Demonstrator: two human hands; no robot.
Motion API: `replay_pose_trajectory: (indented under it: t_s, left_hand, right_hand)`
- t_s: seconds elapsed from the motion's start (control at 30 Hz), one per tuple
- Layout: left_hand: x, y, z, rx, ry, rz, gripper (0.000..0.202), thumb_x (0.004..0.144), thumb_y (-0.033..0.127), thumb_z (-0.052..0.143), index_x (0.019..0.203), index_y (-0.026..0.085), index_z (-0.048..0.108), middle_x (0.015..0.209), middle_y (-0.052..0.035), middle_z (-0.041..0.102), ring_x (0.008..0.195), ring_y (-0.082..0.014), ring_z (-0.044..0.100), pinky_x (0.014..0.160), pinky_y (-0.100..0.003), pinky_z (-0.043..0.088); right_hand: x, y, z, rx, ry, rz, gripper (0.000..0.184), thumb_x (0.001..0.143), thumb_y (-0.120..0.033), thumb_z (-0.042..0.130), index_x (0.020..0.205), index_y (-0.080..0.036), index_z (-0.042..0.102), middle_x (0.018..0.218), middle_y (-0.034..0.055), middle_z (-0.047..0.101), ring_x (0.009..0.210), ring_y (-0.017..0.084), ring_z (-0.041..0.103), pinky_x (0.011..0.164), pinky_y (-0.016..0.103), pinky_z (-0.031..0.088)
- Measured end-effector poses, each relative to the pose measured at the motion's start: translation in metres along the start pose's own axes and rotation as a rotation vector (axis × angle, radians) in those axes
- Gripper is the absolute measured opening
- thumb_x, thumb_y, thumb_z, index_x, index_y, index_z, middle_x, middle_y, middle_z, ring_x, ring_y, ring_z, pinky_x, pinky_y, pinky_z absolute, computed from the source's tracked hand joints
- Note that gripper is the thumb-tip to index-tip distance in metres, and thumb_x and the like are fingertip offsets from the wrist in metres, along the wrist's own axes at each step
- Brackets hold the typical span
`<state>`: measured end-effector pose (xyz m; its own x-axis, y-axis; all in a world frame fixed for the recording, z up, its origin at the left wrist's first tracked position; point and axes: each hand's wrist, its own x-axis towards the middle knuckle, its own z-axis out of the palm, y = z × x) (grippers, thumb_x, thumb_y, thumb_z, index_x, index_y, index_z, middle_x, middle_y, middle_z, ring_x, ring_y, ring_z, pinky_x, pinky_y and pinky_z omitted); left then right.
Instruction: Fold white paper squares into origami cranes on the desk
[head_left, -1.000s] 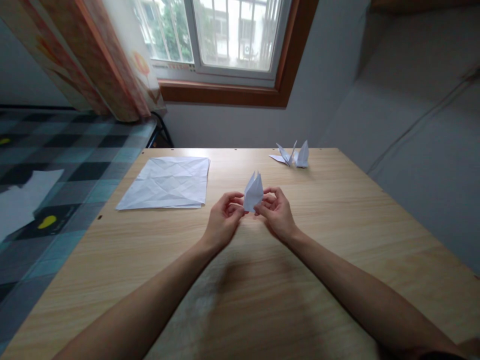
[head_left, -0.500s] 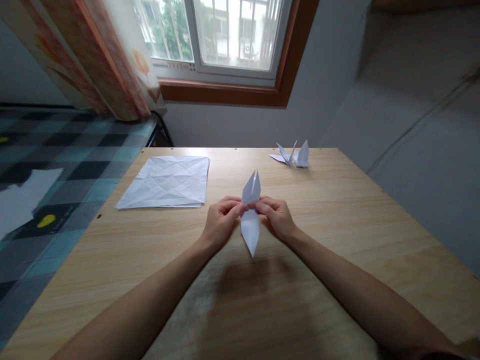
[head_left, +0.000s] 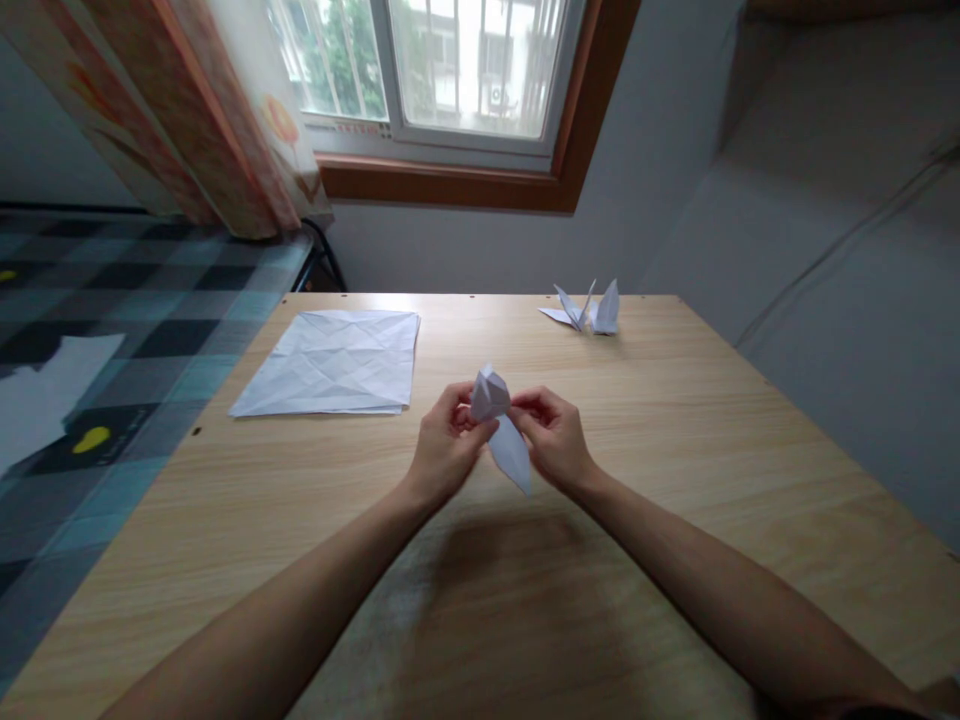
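Note:
Above the middle of the table, a piece of white folded paper [head_left: 511,455] is held between my two hands. Its upper part is bunched and faceted, while a pointed flap slants down toward the lower right. My left hand [head_left: 451,432] pinches it from the left, thumb at the front near the middle fold. From the other side my right hand [head_left: 549,428] is closed with its fingertips on the paper's right edge. The fingers partly hide the middle of the folds.
Creased white paper sheets [head_left: 330,362] lie stacked at the table's back left. Two folded paper cranes [head_left: 576,312] stand near the back edge, right of centre. The wooden table [head_left: 712,480] meets a wall on the right; a bed with a checked cover [head_left: 187,285] is at left.
The folded paper has turned, so its lower point now slants right and its two upper points no longer stand up straight. Both hands keep hold of it, having shifted only slightly.

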<state>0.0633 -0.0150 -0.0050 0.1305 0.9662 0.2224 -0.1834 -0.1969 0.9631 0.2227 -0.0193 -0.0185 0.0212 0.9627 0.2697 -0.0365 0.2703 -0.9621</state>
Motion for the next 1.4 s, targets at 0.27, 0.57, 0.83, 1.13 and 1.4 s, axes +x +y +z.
replay_pose_trajectory:
  t_s: [0.27,0.57,0.83,1.13,1.4]
  left_hand:
    - [-0.004,-0.002,-0.002,0.187,0.042,0.144,0.044,0.074,0.017,0.072,0.116,0.025,0.063,0.106,-0.0028,0.062,0.068,-0.0092,0.057,0.063,-0.023,0.048]
    - [-0.006,0.004,-0.004,0.483,0.053,0.225,0.018,0.078,0.023,0.072,0.094,0.023,0.078,0.118,-0.0098,0.059,0.093,-0.0195,0.062,0.082,-0.033,0.053]
    - [-0.003,0.004,-0.003,0.162,0.034,-0.006,0.012,0.073,0.028,0.075,0.079,0.018,0.073,0.077,-0.0045,0.072,0.071,-0.0195,0.066,0.067,-0.032,0.053]
    - [0.004,0.008,-0.001,-0.044,0.242,-0.078,0.029,0.067,0.031,0.078,0.080,0.017,0.055,0.057,0.0035,0.065,0.048,-0.0103,0.057,0.050,-0.022,0.045]
    - [0.001,0.003,0.000,-0.071,0.165,-0.085,0.041,0.067,0.028,0.080,0.087,0.021,0.045,0.061,0.0057,0.066,0.047,-0.0108,0.059,0.045,-0.019,0.041]
  right_hand:
    - [0.004,-0.001,0.001,0.060,0.063,0.018,0.021,0.076,-0.035,0.077,0.086,-0.022,0.063,0.075,-0.0010,0.065,0.070,0.016,0.063,0.066,0.029,0.052]
    - [-0.006,-0.009,0.001,-0.155,-0.037,-0.129,0.007,0.089,-0.029,0.063,0.087,-0.023,0.066,0.082,0.0018,0.066,0.078,0.018,0.061,0.075,0.033,0.049]
    - [-0.006,-0.011,0.003,-0.141,-0.160,-0.084,0.018,0.084,-0.035,0.070,0.097,-0.023,0.064,0.089,0.0018,0.066,0.080,0.017,0.061,0.074,0.032,0.050]
    - [-0.005,-0.011,0.005,0.017,-0.206,0.145,0.025,0.076,-0.039,0.077,0.080,-0.021,0.060,0.061,-0.0053,0.058,0.051,0.010,0.052,0.049,0.023,0.040]
    - [-0.004,-0.005,0.006,0.144,-0.151,0.098,0.039,0.073,-0.034,0.079,0.102,-0.025,0.055,0.077,-0.0045,0.063,0.059,0.010,0.062,0.053,0.022,0.048]
